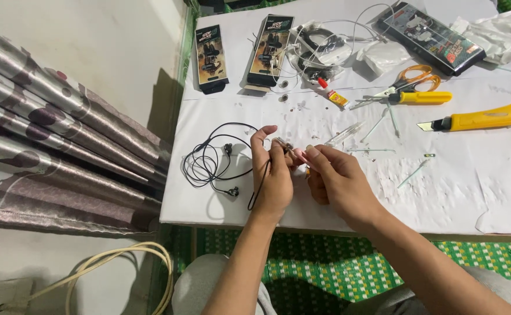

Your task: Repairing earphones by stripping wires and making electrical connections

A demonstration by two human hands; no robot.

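Observation:
My left hand (273,175) pinches the end of a black earphone cable (212,160) whose coil and two earbuds lie on the white paper-covered table (471,192) to its left. My right hand (337,178) is closed on a small pink tool (300,155) whose tip meets the cable end between my fingertips. Both hands hover just above the table's near edge.
Two black earphone boxes (211,57) and a third (433,36) lie at the back with loose cables. Orange-handled scissors (410,80), a small glue tube (334,93), two yellow utility knives (489,115), cotton swabs and crumpled plastic (500,32) lie to the right. A curtain (57,140) hangs left.

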